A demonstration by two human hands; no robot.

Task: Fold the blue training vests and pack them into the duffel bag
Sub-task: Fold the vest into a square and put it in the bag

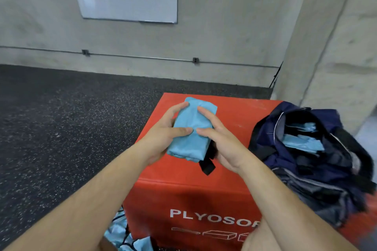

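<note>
Grip closed on folded blue vest (190, 142) with left hand (163, 138) and right hand (223, 145), fingers curled round its sides, thumbs on top, probably to stop folds springing open. Held over red plyo box (234, 112), beside open duffel bag (306, 171) with packed vests (302, 142) inside.

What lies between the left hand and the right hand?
The folded blue vest lies there, left hand and right hand gripping it; head view.

Even, soft indoor light, moderately bright, with faint shadows. The whole picture is slightly soft; the duffel bag (312, 161) at right is motion-blurred. Wide-angle distortion bends the edges.
</note>
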